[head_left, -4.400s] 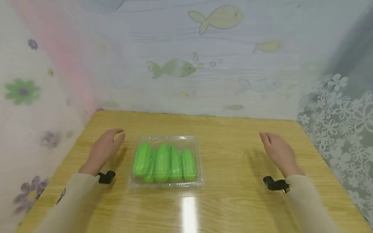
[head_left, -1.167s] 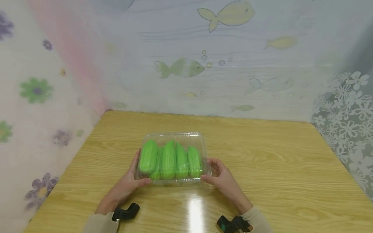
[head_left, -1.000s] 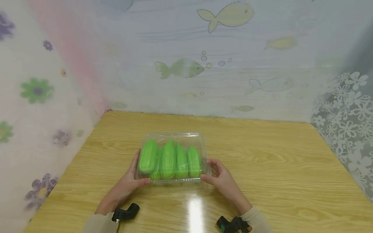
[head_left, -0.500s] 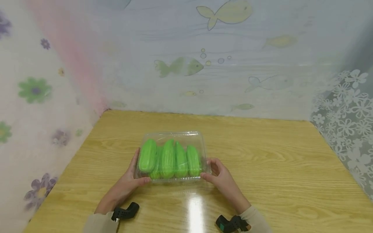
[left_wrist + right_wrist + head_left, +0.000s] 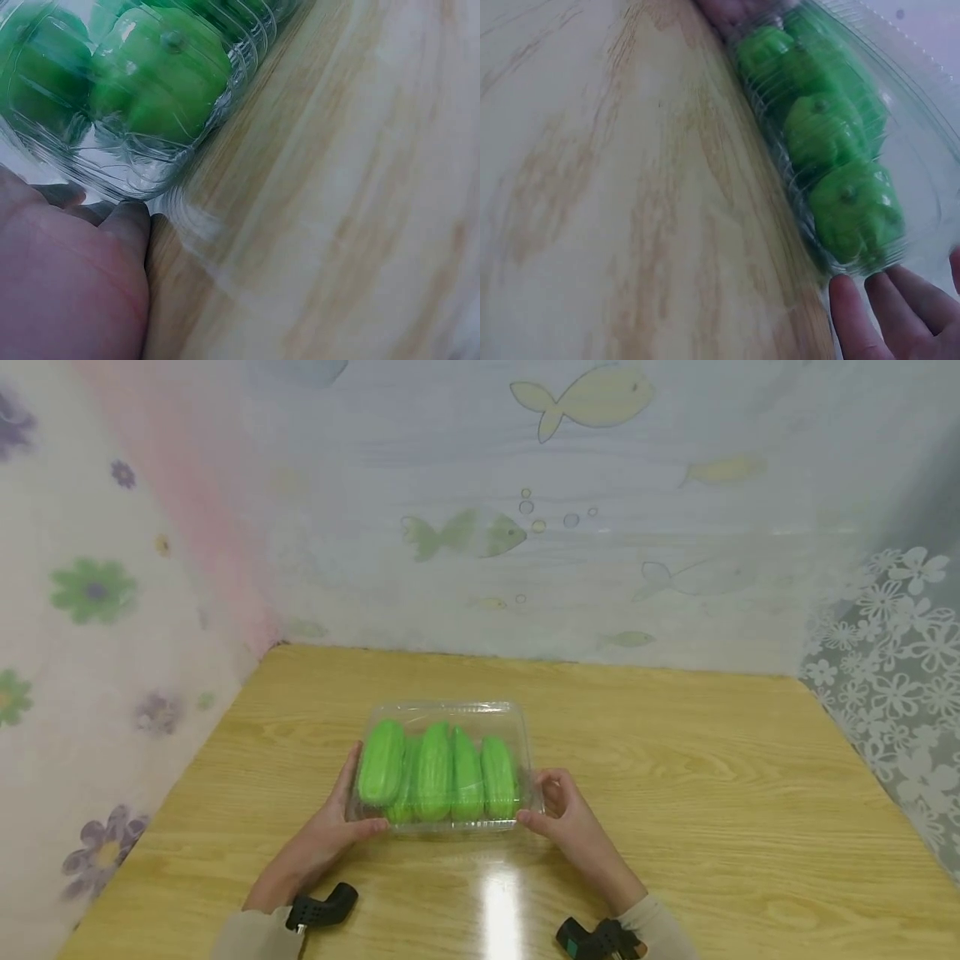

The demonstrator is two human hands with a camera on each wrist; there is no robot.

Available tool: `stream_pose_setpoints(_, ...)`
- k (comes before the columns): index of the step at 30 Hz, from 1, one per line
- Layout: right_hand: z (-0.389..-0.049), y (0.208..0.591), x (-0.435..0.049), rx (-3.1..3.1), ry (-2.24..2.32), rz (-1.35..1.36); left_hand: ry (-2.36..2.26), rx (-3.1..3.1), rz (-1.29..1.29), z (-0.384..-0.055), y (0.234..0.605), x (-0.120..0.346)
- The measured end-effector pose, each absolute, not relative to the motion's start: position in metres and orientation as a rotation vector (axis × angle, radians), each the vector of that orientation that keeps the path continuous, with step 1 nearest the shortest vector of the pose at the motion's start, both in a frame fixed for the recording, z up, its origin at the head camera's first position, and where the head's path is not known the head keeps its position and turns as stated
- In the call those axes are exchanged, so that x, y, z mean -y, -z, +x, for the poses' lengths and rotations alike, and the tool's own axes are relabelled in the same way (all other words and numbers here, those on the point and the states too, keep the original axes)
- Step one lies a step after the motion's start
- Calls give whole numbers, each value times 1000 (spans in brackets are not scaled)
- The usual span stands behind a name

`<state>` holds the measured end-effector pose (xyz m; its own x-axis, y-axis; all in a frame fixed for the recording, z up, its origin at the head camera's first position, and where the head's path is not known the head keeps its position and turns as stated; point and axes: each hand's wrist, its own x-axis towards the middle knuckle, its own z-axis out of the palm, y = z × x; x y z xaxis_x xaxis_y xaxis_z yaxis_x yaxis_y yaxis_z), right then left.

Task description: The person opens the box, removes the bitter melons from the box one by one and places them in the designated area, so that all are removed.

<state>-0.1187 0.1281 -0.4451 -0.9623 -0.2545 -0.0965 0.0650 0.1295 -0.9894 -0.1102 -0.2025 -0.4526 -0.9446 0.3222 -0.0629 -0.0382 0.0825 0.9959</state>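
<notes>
A clear plastic container (image 5: 450,710) sits in the middle of the wooden table with its lid down. Inside lie several bright green, ribbed, cucumber-like vegetables (image 5: 434,768), whose rounded ends show in both wrist views. My left hand (image 5: 318,843) grips the container's left side, thumb on the front corner and fingers along the side wall. At the opposite end, my right hand (image 5: 573,822) holds the front right corner between thumb and curled fingers. Fingertips (image 5: 851,315) meet the container's lower edge in the right wrist view. Some fingers are hidden by the container.
The wooden table (image 5: 675,760) runs back to a wall (image 5: 465,460) painted with fish. A flower-patterned wall (image 5: 180,668) borders its left side, and a panel with white flowers (image 5: 900,652) its right. Black wrist cameras (image 5: 326,906) sit on both wrists.
Since the earliest frame, both hands have come inward from the table's sides and taken hold of the container. Over the last second, hands and container have stayed nearly still.
</notes>
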Motion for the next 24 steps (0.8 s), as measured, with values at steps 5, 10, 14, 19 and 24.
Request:
stream_pose_setpoints(5, -121, 444, -127, -2177, 1909, -172, -1960, -2087, 314, -114, 453, 204)
stream_pose_setpoints(10, -123, 443, -125, -2190, 1920, -158, -1953, -2086, 329, -119, 452, 206)
stream_pose_setpoints(14, -124, 443, -122, -2213, 1930, -143, -1949, -2086, 327, -122, 452, 206)
stream_pose_setpoints(19, -124, 444, -120, -2245, 1930, -95, -1983, -2044, 345, -127, 454, 206)
stream_pose_setpoints(24, -124, 446, -118, -2270, 1916, -46, -1994, -2031, 347, -130, 455, 206)
